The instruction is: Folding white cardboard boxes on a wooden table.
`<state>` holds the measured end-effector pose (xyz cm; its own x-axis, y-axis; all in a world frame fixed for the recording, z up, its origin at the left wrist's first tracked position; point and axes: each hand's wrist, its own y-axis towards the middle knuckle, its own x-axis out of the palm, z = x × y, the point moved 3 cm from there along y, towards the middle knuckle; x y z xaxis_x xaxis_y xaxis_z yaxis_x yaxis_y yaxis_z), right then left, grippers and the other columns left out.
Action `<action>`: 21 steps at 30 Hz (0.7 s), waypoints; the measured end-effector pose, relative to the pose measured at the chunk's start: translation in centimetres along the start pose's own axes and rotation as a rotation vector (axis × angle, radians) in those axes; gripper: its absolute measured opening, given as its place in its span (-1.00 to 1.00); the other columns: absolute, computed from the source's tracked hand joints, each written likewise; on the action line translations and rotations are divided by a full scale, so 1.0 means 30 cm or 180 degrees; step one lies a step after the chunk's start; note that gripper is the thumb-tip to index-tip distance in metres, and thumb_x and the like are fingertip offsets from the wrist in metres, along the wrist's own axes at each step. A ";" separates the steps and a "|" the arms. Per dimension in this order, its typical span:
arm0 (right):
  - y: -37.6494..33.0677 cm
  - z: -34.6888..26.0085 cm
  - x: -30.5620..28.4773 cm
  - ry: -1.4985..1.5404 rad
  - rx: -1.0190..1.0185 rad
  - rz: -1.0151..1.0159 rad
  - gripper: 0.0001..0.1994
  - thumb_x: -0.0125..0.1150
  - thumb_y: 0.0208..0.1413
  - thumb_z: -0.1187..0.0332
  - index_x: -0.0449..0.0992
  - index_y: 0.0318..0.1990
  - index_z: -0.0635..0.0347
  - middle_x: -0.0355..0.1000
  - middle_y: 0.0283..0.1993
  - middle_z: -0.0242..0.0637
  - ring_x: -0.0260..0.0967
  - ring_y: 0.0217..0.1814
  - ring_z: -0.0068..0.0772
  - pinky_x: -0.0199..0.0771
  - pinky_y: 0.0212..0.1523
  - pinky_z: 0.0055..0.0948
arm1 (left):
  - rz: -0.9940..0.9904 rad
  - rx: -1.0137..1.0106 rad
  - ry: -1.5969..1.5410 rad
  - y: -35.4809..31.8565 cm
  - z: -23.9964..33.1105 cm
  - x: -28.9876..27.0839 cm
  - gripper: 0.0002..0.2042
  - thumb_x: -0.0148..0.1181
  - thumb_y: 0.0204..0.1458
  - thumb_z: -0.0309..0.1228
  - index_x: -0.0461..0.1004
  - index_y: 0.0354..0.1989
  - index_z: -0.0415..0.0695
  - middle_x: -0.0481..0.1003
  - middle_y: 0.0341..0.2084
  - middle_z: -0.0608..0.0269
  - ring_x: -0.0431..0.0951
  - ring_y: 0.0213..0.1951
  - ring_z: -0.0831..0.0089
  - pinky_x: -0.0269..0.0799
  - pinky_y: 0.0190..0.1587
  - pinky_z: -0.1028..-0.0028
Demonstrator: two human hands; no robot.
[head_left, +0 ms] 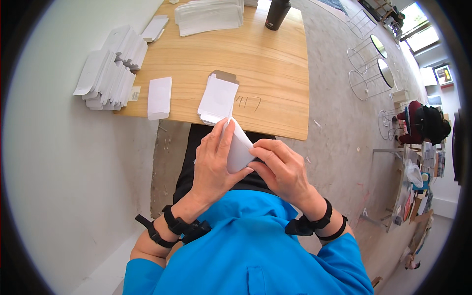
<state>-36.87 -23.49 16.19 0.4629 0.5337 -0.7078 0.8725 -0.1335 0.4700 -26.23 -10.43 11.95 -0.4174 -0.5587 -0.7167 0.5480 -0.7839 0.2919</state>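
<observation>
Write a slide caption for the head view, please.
Both hands, left hand and right hand, fold a white carton blank above a wooden table.

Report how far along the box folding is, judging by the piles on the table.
Done: folded white boxes stand in rows at the table's left edge. In hand: the left hand and right hand both grip one white carton, partly opened. Left: a stack of flat blanks in front, one flat blank beside it, and a larger pile at the far side.

Bright even daylight, window point(418, 27) glare blown out at upper right, soft faint shadows, sharp centre, strong fisheye bending the desk point(275, 73) edges, black vignette rim.
</observation>
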 end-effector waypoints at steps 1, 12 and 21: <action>-0.011 0.004 0.011 0.0086 0.0279 0.0157 -0.67 0.41 -0.07 0.48 0.54 -0.10 0.31 0.46 -0.15 -0.14 0.52 -0.22 -0.17 0.59 -0.28 -0.35 | -0.0004 0.0005 -0.0001 -0.005 0.007 0.007 0.08 0.60 -0.37 -0.30 0.06 0.41 -0.14 0.15 0.32 -0.03 0.30 0.20 -0.01 0.27 0.17 0.12; -0.056 0.100 0.009 0.1167 0.1479 -0.0128 -0.73 0.29 0.01 0.59 0.63 -0.09 0.19 0.42 -0.15 -0.19 0.45 -0.18 -0.30 0.53 -0.23 -0.40 | -0.0753 -0.1274 -0.2306 -0.039 -0.094 -0.015 -0.47 0.27 0.15 -0.38 0.27 0.28 -0.20 0.41 0.05 0.10 0.53 -0.09 0.47 0.55 -0.15 0.50; -0.106 0.122 0.074 0.1516 0.1802 -0.0414 -0.77 0.25 0.08 0.55 0.66 -0.10 0.18 0.45 -0.14 -0.25 0.45 -0.16 -0.39 0.53 -0.22 -0.49 | -0.0512 -0.1786 -0.3181 -0.041 -0.177 0.046 -0.82 0.22 0.20 -0.37 0.47 -0.11 -0.17 0.54 -0.33 0.31 0.56 -0.31 0.64 0.56 -0.27 0.59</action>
<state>-38.05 -24.94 11.19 0.3449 0.8610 -0.3739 0.9222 -0.3851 -0.0360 -23.64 -8.79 7.21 -0.7613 -0.6248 0.1735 0.5768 -0.7747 -0.2590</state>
